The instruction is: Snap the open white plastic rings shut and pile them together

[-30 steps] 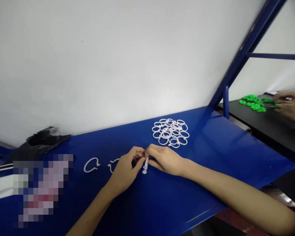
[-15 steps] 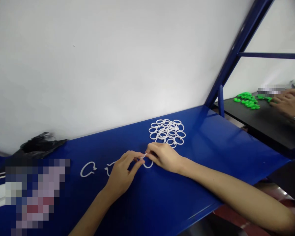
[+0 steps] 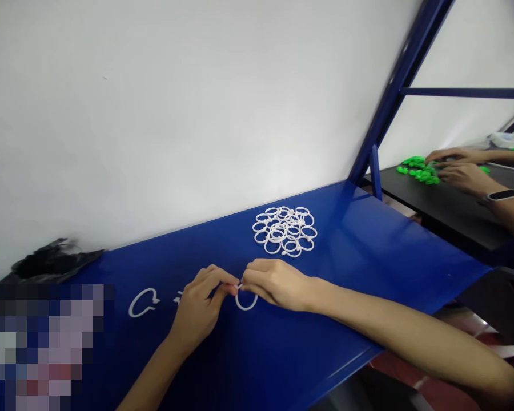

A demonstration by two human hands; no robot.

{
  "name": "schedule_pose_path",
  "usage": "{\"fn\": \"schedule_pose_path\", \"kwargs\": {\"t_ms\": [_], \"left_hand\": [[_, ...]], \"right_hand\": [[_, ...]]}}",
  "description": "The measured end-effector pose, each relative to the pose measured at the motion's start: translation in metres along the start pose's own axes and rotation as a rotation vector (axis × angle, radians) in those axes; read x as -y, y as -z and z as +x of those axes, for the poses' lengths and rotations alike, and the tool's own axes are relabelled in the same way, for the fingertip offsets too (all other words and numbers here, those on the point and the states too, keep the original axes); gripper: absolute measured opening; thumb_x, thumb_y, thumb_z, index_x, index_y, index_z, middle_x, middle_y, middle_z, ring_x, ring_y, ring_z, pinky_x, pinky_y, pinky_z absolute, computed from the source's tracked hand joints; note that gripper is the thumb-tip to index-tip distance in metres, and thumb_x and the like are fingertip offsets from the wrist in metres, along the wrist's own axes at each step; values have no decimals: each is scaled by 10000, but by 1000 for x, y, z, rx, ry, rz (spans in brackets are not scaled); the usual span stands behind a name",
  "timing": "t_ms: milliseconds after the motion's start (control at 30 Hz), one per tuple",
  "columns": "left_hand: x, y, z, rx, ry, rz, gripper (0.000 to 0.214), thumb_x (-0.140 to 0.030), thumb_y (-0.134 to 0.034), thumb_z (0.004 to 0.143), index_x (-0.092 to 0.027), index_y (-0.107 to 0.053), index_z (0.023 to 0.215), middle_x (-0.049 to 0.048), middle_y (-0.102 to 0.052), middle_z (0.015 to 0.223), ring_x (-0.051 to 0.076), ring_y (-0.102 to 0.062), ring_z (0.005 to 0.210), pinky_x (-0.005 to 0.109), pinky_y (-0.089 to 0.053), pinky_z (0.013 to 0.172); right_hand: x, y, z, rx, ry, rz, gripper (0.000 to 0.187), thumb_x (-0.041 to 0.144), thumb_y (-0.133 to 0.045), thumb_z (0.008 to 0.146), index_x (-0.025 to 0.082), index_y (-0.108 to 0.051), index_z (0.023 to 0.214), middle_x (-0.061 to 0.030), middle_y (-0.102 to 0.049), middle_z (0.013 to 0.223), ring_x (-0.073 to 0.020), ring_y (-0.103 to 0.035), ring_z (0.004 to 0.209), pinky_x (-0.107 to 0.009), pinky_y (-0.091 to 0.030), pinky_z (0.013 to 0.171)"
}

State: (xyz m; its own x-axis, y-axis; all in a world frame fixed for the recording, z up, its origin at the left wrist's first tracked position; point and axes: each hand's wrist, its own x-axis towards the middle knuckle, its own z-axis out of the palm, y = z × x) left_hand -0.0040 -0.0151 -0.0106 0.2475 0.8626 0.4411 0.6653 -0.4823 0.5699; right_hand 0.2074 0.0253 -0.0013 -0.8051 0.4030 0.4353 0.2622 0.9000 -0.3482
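Note:
Between my two hands is a thin white plastic ring (image 3: 246,309), its lower curve hanging below my fingers. My left hand (image 3: 203,297) pinches it at the upper left. From the upper right, my right hand (image 3: 278,282) grips the same ring, fingertips close to the left ones. The ends of the ring are mostly hidden by my fingers. Left of my hands lies an open white ring (image 3: 142,302) with a gap on its right side. Part of another white piece (image 3: 178,298) shows behind my left hand.
A cluster of white rings (image 3: 285,231) lies on the blue table (image 3: 346,245) near the wall. A black plastic bag (image 3: 55,260) is at the left. On a dark table at right, another person's hands (image 3: 466,171) are among green pieces (image 3: 420,171). A blue frame post (image 3: 381,123) rises there.
The view has shifted slightly. My hands have come closer together on the ring, which now looks rounder. The other person's hands have moved left over the green pieces.

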Motion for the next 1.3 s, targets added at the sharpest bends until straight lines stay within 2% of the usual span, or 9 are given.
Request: {"fn": "schedule_pose_path", "kwargs": {"t_ms": [200, 400, 567, 733, 867, 1000, 1133, 1233, 1300], "left_hand": [[-9, 10, 3, 59, 251, 512, 265, -430, -517, 942, -235, -642, 1071, 36, -712, 1006, 216, -667, 920, 300, -503, 686], [-16, 14, 0, 248, 328, 918, 359, -389, -448, 975, -157, -609, 1196, 124, -689, 1076, 308, -662, 925, 392, -487, 704], [-8, 2, -4, 271, 109, 738, 314, -341, -479, 969, -180, -618, 1200, 106, -698, 1104, 286, -662, 973, 441, -448, 861], [-4, -1, -2, 211, -151, 482, 252, -304, -458, 984, -248, -623, 1165, 34, -705, 1101, 218, -652, 962, 385, -444, 879], [3, 9, 0, 154, -12, 522, 325, -428, -502, 950, -241, -605, 1195, 56, -679, 1159, 252, -622, 1027, 426, -437, 907], [14, 14, -1, 226, 140, 593, 583, -598, -588, 836, -212, -571, 1273, 99, -645, 1215, 322, -577, 1110, 495, -416, 944], [21, 11, -2, 278, 154, 556, 425, -516, -568, 875, -224, -621, 1180, 83, -661, 1147, 296, -596, 1058, 466, -427, 920], [22, 8, -2, 267, 121, 500, 342, -457, -572, 890, -233, -620, 1144, 61, -661, 1133, 276, -603, 1042, 454, -426, 911], [21, 6, -1, 245, 88, 465, 316, -429, -589, 885, -240, -612, 1136, 49, -659, 1124, 265, -606, 1032, 442, -431, 900]], "right_hand": [[-15, 6, -1, -77, -147, -121, 265, 315, -430, 1036, 154, -629, 972, -59, -629, 860, -147, -577, 754, -256, -458, 680], [-52, 49, -6, -184, -505, -439, 142, 246, -539, 989, 162, -644, 945, -72, -644, 921, -174, -607, 813, -264, -436, 694], [-80, 79, -21, -124, -768, -504, 116, 146, -548, 955, 159, -662, 936, -73, -662, 934, -167, -627, 801, -256, -416, 690], [-91, 79, -28, 14, -843, -458, 165, 86, -555, 897, 186, -686, 904, -55, -710, 900, -166, -650, 802, -244, -397, 661], [-85, 76, -25, 46, -895, -494, 124, 183, -593, 909, 181, -693, 983, -94, -720, 848, -209, -666, 766, -268, -403, 631], [-76, 76, -21, 44, -922, -556, 150, 245, -583, 942, 169, -667, 1042, -131, -721, 911, -245, -678, 814, -291, -425, 649], [-69, 74, -15, 28, -926, -592, 163, 281, -545, 971, 183, -654, 1039, -114, -711, 963, -238, -672, 831, -288, -434, 647], [-61, 66, -9, -30, -838, -599, 202, 316, -514, 990, 183, -649, 1058, -104, -697, 967, -235, -650, 871, -286, -439, 650], [-52, 56, -4, -60, -673, -541, 214, 312, -498, 1001, 177, -654, 1058, -98, -688, 966, -225, -628, 916, -287, -449, 686]]}}
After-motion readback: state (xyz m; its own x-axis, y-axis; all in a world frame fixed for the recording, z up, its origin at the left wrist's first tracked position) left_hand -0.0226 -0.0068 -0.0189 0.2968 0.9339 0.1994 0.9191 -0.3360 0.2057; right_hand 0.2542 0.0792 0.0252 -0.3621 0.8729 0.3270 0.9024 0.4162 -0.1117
